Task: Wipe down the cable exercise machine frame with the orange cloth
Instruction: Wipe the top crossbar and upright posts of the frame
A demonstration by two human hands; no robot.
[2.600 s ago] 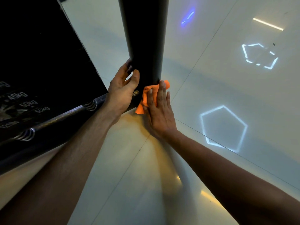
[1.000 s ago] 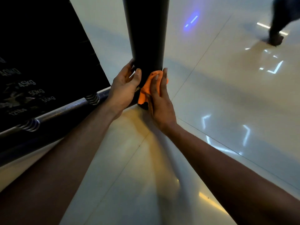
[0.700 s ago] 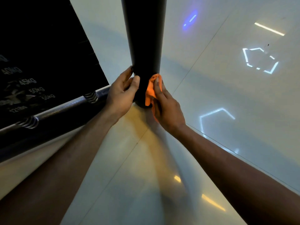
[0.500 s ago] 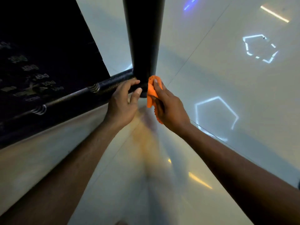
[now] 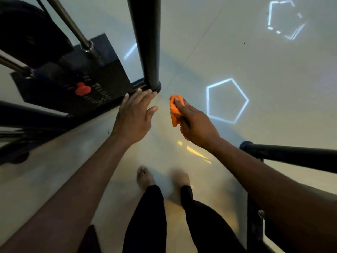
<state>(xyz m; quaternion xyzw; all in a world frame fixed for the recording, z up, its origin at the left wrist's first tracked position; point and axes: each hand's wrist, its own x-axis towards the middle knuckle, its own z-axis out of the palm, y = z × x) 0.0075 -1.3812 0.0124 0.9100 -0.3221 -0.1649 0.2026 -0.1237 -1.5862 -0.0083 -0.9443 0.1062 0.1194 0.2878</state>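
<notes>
**Both hands off the post, cloth bunched in right hand**

Right hand (image 5: 194,123): fingers and thumb curled round the crumpled orange cloth (image 5: 174,108), which sticks out past the fingertips and hangs partly below the palm. Cloth is in the air, right of and apart from the foot of the black round upright frame post (image 5: 147,42); no contact with the post.

Left hand (image 5: 134,114): wide, fingers straight and spread, palm down, holding nothing. Fingertips lie just beside the post's base collar; whether they touch the collar or the low black base rail (image 5: 135,84) cannot be told from this angle.

Left of the post: black weight stack (image 5: 102,77) with pale printed markings, blurred and unreadable, and a red selector pin knob (image 5: 83,88) on its face. Two shiny steel guide rods (image 5: 73,26) run into its top.

Right edge: a second black round tube (image 5: 291,157) lies across the view.

Below: glossy pale tiled floor (image 5: 273,88) with a bright hexagon light reflection (image 5: 227,100). The person's bare feet (image 5: 145,177) and black trouser legs (image 5: 145,220) are in view, right foot blurred.
</notes>
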